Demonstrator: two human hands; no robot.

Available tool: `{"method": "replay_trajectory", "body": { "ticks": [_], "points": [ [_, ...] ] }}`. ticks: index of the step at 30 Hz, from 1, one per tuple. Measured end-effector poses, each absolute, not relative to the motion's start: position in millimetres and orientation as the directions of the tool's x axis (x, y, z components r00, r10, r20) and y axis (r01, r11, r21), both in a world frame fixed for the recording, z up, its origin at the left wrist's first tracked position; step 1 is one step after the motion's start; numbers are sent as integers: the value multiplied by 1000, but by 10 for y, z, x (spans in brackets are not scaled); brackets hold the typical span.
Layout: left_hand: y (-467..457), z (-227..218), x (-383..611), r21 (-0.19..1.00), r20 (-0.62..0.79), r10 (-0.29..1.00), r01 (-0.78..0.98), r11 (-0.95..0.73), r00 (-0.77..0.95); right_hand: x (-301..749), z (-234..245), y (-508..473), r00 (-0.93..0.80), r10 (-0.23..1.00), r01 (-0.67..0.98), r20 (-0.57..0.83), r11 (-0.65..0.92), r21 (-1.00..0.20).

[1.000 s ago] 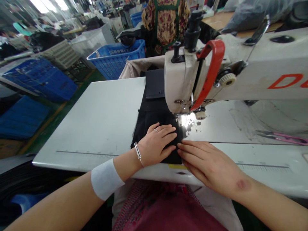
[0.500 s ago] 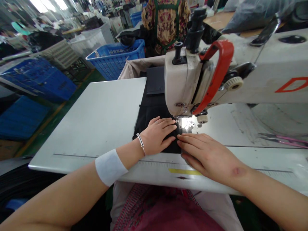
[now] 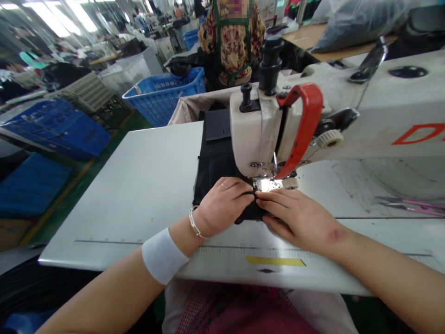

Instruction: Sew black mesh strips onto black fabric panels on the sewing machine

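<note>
The half-curled left hand (image 3: 225, 205), its grip unclear, and the open, flat-fingered right hand (image 3: 295, 218) are touching a flat black fabric panel (image 3: 216, 169) mid-frame.

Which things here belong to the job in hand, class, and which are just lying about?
In the job:
- left hand and right hand, on the cloth
- black cloth
- sewing machine
- table

Apparently just lying about:
- scissors
- blue basket
- plastic bag

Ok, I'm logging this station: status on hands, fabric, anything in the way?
Left hand on black fabric. Right hand at its right edge. Machine head hides part of it. Nothing seen in the way; pink snips off right.
</note>
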State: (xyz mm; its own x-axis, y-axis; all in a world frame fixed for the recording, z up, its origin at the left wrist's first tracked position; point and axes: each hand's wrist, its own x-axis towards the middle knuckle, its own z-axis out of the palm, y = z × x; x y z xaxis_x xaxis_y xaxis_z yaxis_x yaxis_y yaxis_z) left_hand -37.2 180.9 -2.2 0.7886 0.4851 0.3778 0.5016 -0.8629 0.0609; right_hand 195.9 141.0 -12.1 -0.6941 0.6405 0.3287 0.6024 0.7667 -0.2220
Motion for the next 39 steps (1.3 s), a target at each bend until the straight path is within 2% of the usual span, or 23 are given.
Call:
{"method": "replay_trajectory", "body": {
  "ticks": [3, 6, 13, 23, 33, 39],
  "points": [
    [1766, -16, -388, 33, 241, 437, 443, -896, 866, 1982, -136, 1412, -677, 633, 595, 376, 771, -228],
    [1770, -25, -394, 70, 203, 440, 435, -898, 875, 2001, -141, 1397, -656, 630, 605, 414, 768, -210],
    [1755, 2, -335, 72, 258, 446, 443, -894, 857, 1951, -152, 1369, -637, 639, 612, 431, 759, -222],
    [1714, 66, -279, 82, 193, 480, 473, -877, 856, 1941, -150, 1366, -620, 679, 666, 393, 720, -194],
    [1787, 37, -301, 127, 231, 481, 464, -877, 846, 1905, -172, 1390, -595, 716, 711, 365, 680, -177],
    [1842, 23, -307, 110, 256, 474, 462, -880, 842, 1907, -188, 1422, -554, 748, 745, 366, 641, -183]
  ]
}}
